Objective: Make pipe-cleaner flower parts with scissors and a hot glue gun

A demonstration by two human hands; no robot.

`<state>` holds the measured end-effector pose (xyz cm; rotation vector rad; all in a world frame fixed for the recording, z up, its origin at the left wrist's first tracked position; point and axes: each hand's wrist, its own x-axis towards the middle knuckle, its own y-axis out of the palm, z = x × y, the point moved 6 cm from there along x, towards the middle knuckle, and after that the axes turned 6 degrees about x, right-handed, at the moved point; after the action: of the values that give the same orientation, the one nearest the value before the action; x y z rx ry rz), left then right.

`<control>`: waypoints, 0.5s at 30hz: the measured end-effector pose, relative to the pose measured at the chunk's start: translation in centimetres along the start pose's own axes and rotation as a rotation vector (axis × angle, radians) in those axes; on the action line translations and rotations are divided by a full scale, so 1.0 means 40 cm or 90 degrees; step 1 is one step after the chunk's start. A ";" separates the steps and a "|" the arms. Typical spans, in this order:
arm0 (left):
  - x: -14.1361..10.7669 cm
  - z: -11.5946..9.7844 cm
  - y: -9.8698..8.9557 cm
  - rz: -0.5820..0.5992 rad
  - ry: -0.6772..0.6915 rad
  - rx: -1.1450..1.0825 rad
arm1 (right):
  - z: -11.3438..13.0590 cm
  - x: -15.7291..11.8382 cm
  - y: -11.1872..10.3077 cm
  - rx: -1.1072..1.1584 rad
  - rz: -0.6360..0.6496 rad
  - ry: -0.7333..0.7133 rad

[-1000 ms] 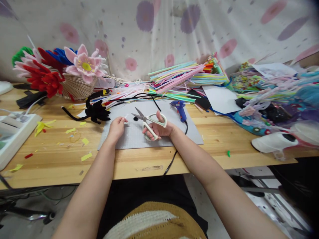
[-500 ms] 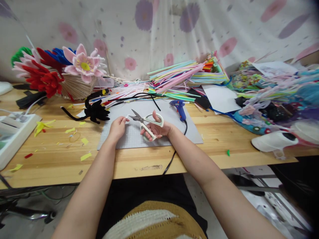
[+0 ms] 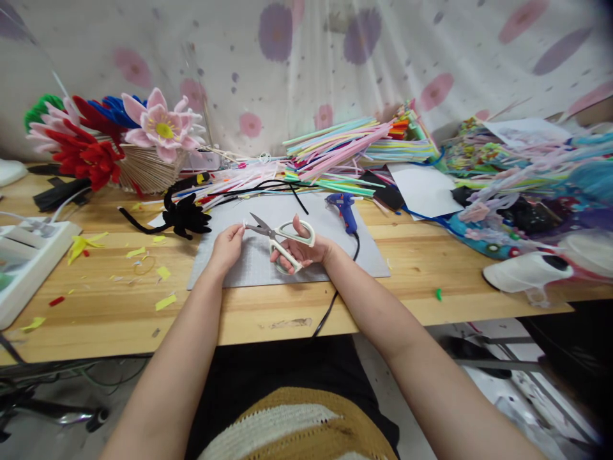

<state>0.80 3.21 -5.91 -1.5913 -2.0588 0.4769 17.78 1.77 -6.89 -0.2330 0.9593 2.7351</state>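
Note:
My right hand (image 3: 306, 250) grips a pair of scissors (image 3: 288, 240) by its pale handles, thumb in one loop and fingers in the other. The grey blades are spread and point left. My left hand (image 3: 228, 246) is closed in a pinch on a tiny white piece (image 3: 246, 223), too small to name; one blade tip reaches right up to it. Both hands are above a grey cutting mat (image 3: 253, 275). A black fuzzy flower (image 3: 184, 216) with a stem lies left of the mat, and a blue glue gun (image 3: 345, 211) rests on its right part.
Pink and red fuzzy flowers (image 3: 163, 128) stand at the back left. Bundles of coloured pipe cleaners (image 3: 340, 147) lie along the back. A white power strip (image 3: 33, 262) is on the left, near yellow scraps (image 3: 165, 301). A white hair-dryer-like device (image 3: 527, 273) lies at right.
The scissors have shifted slightly left, bringing a blade tip up to the white piece in my left hand. My left hand has barely moved.

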 end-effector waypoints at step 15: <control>-0.012 -0.036 0.021 0.024 0.078 -0.050 | 0.005 0.022 0.005 0.045 -0.015 -0.077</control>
<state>2.40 2.95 -5.26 -1.6640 -1.9812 0.3058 16.88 1.89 -6.79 -0.0657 1.0116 2.6544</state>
